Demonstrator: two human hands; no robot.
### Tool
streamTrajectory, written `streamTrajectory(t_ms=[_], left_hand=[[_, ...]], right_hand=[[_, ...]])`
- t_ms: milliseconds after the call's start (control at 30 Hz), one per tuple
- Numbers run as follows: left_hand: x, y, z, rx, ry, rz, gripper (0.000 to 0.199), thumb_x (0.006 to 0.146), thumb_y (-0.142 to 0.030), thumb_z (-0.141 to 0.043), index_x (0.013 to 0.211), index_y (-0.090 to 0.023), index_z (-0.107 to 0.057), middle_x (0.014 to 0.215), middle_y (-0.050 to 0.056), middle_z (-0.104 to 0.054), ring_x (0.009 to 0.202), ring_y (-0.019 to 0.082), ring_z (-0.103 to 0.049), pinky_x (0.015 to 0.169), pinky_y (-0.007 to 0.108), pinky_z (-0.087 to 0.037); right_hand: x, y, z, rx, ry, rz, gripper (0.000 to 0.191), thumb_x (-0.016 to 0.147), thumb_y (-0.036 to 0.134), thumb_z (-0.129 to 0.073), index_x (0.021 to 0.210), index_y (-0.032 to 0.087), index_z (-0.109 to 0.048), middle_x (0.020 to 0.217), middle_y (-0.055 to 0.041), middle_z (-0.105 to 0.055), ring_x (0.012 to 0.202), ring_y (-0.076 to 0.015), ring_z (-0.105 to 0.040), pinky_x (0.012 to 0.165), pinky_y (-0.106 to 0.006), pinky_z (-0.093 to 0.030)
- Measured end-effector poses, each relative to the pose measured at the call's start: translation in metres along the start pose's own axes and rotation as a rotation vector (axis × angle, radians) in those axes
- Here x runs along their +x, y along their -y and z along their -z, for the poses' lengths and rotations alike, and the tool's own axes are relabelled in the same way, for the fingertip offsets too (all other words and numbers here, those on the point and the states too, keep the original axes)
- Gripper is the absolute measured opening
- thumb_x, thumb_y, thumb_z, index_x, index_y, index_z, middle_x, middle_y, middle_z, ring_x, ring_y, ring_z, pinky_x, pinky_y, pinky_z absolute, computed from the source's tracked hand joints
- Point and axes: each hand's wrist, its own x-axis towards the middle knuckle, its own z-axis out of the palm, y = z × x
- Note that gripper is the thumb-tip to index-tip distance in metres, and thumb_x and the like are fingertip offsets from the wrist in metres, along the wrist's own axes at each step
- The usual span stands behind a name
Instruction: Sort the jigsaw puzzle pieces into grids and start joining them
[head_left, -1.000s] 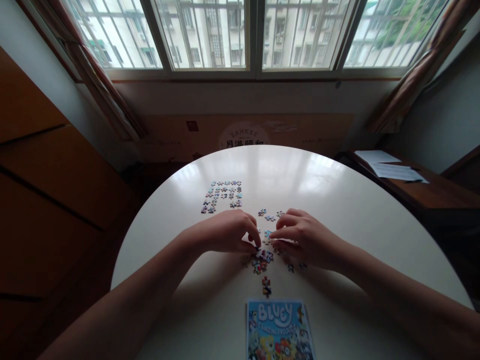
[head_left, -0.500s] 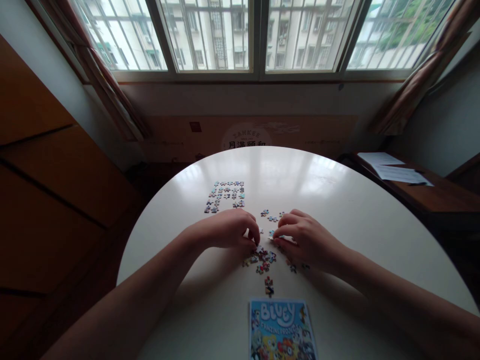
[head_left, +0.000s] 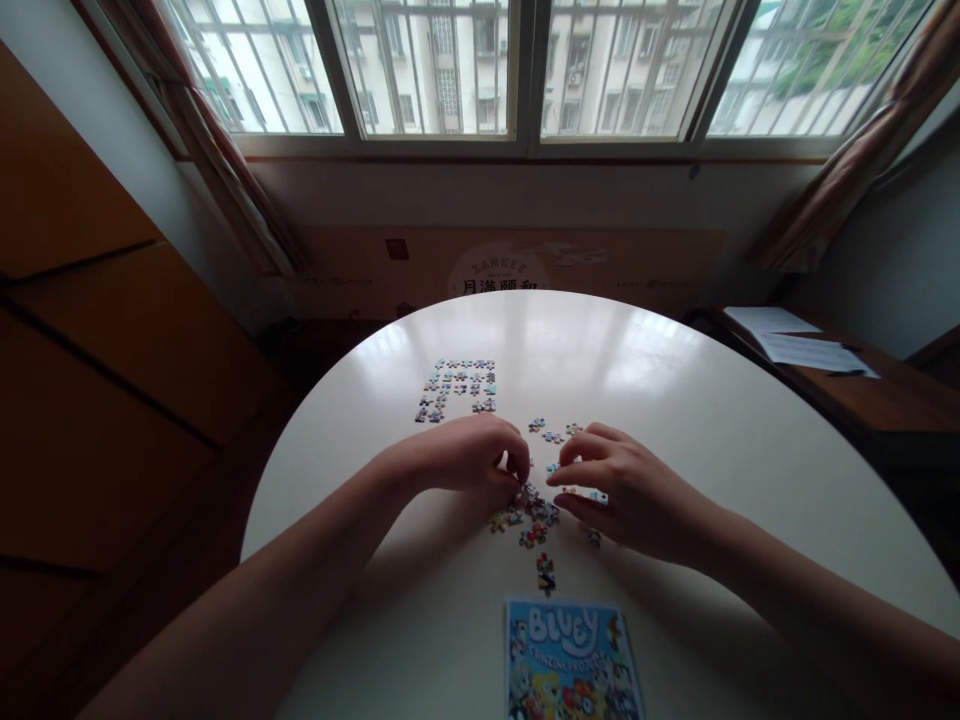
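Note:
My left hand (head_left: 480, 455) is bent down at the loose pile of jigsaw puzzle pieces (head_left: 534, 510), thumb and fingers pinched at a small piece on its upper edge, mostly hidden by the fingertips. Across from it, my right hand (head_left: 607, 480) hovers low over the table with thumb and fingers apart. A few puzzle pieces show under and between its fingers, and several loose pieces (head_left: 553, 437) lie beyond it. One dark piece (head_left: 546, 572) stands apart below the pile. Past my left hand is a partly assembled block of pieces (head_left: 459, 378) with a gap in its lower middle.
A blue "Bluey" picture sheet (head_left: 574, 660) lies at the near side of the white round table (head_left: 712, 430). To the right is a brown side desk (head_left: 900, 400) with papers (head_left: 810, 352). Barred windows (head_left: 450, 70) are behind, and a wooden cabinet (head_left: 90, 400) stands left.
My right hand's thumb and fingers have spread from a pinch, letting go of a puzzle piece. My left hand stays at the pile. The whole view has shifted slightly.

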Motion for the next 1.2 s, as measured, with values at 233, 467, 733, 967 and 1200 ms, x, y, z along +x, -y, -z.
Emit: streamTrajectory(t_ms=[233, 467, 733, 967, 1200], left_hand=[[-0.012, -0.006, 0.02, -0.167, -0.041, 0.04, 0.007, 0.084, -0.019, -0.069, 0.088, -0.018, -0.075, 0.084, 0.002, -0.074, 0.071, 0.012, -0.064, 0.065, 0.022, -0.048], [-0.009, -0.009, 0.017, -0.15, 0.155, 0.134, 0.013, 0.079, -0.011, -0.068, 0.087, -0.019, -0.076, 0.082, 0.0, -0.075, 0.072, 0.012, -0.064, 0.066, 0.022, -0.046], [-0.007, -0.008, 0.01, -0.076, 0.119, 0.11, 0.012, 0.08, -0.014, -0.068, 0.085, -0.021, -0.076, 0.077, -0.001, -0.072, 0.068, 0.011, -0.062, 0.063, 0.022, -0.045], [-0.023, -0.006, 0.032, 0.029, -0.544, 0.036, 0.008, 0.085, -0.017, -0.068, 0.087, -0.018, -0.075, 0.08, 0.002, -0.07, 0.066, 0.01, -0.06, 0.058, 0.02, -0.048], [-0.022, -0.028, 0.027, 0.117, -1.052, -0.133, 0.007, 0.088, -0.023, -0.071, 0.088, -0.017, -0.075, 0.09, 0.004, -0.069, 0.059, 0.007, -0.057, 0.048, 0.018, -0.046]], right_hand=[[0.0, -0.002, -0.004, 0.026, 0.082, 0.02, 0.014, 0.09, 0.032, -0.071, 0.103, 0.031, -0.076, 0.095, -0.0022, -0.066, 0.088, -0.0164, -0.056, 0.08, -0.033, -0.042], [-0.001, -0.005, -0.005, 0.023, 0.066, 0.018, 0.012, 0.089, 0.03, -0.071, 0.101, 0.029, -0.076, 0.096, -0.0023, -0.067, 0.09, -0.0174, -0.057, 0.086, -0.035, -0.042], [0.0, -0.005, -0.005, 0.034, 0.063, 0.023, 0.009, 0.089, 0.03, -0.073, 0.097, 0.03, -0.076, 0.091, -0.0006, -0.067, 0.085, -0.0158, -0.056, 0.082, -0.033, -0.042], [0.001, -0.004, -0.002, 0.061, -0.121, 0.081, 0.018, 0.099, 0.025, -0.058, 0.092, 0.021, -0.074, 0.083, -0.0029, -0.068, 0.077, -0.014, -0.057, 0.07, -0.03, -0.045], [-0.002, -0.008, 0.011, 0.222, -0.479, -0.009, 0.009, 0.095, 0.02, -0.064, 0.1, 0.021, -0.072, 0.083, -0.0017, -0.068, 0.072, -0.01, -0.062, 0.058, -0.02, -0.051]])
